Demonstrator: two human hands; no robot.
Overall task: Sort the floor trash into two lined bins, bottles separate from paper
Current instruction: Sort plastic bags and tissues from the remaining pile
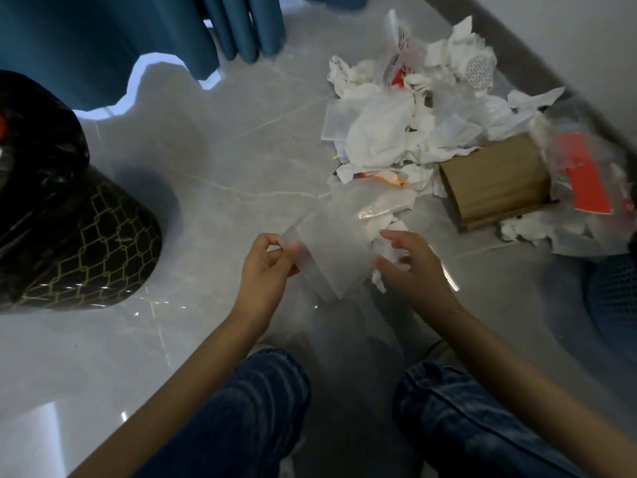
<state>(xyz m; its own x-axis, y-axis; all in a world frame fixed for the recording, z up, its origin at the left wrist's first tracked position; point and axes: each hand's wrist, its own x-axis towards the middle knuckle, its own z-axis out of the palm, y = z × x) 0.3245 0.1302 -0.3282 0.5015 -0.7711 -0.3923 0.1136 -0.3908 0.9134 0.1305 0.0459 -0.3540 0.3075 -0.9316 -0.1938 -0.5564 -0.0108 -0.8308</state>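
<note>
Far left, you've got the bin point(79, 236) with its black liner point(38, 132) bunched over the rim, dark body with a gold lattice pattern, standing on the grey tiled floor point(224, 160). Between that bin and your hands there's a wide stretch of bare tile, open room all the way up to the blue curtain point(144, 32) at the top. Your left hand point(267, 267) is pinching the near corner of a clear plastic wrapper point(331, 246), thumb and fingers closed on its folded edge. That wrapper is a flat, translucent sheet, long axis running from lower right near your hands up and away toward the pile, its far end fading into the litter. Your right hand point(410, 267) hovers just beside it with fingers curled over crumpled white tissue point(389, 257); motion blur makes it hard to say whether it's actually gripping that tissue. Beyond, the trash pile point(413, 122) spreads along the wall point(568, 39): crumpled white paper, thin plastic bags, a brown cardboard box point(496, 181) tipped on its side, and a red-printed packet point(582, 174) at the right edge. Your knees in dark jeans point(262, 408) sit at the bottom, and a dark mesh object point(617, 298) is at the far right.
</note>
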